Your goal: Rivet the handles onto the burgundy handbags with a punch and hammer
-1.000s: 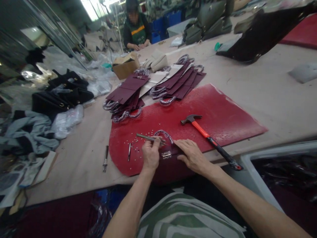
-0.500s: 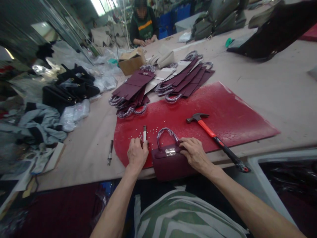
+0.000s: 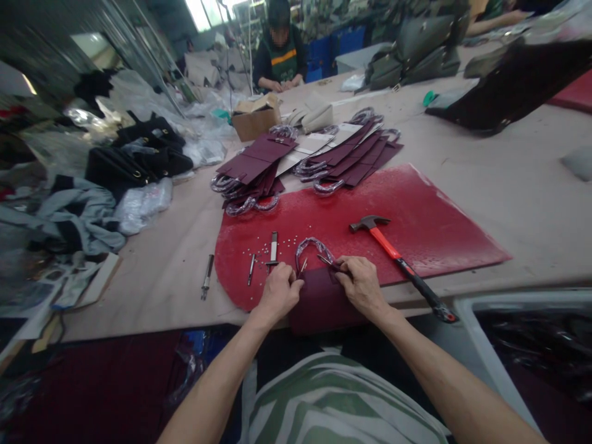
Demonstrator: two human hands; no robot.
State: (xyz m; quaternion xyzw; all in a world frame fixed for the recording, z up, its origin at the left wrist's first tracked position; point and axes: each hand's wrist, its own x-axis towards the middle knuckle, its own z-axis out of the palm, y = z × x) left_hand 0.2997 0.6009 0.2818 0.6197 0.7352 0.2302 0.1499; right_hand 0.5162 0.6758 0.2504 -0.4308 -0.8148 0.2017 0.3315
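A small maroon handbag [image 3: 324,305] lies at the table's front edge, its arched handle [image 3: 311,242] wrapped in clear plastic. My left hand [image 3: 281,288] pinches the bag's top edge by the left foot of the handle. At the other foot, my right hand [image 3: 363,282] is closed on the right top corner. Small shiny metal pieces show between the hands, too small to name. Just beyond my left hand lie a flat metal tool [image 3: 274,245] and a thin metal rod [image 3: 252,269], among several tiny pale studs. A claw hammer [image 3: 388,243] rests to the right.
Beneath these is a red mat [image 3: 430,216]. Stacked maroon bag panels [image 3: 259,159] with wrapped handles lie behind, near a cardboard box [image 3: 256,117]. Another metal tool [image 3: 208,277] lies left of the mat. A white bin [image 3: 476,345] stands at right; a co-worker [image 3: 281,55] sits opposite.
My left hand has moved right from the flat tool to the bag's edge. The metal clasp on the bag's front no longer shows. The thin rod beside the flat tool has come into sight.
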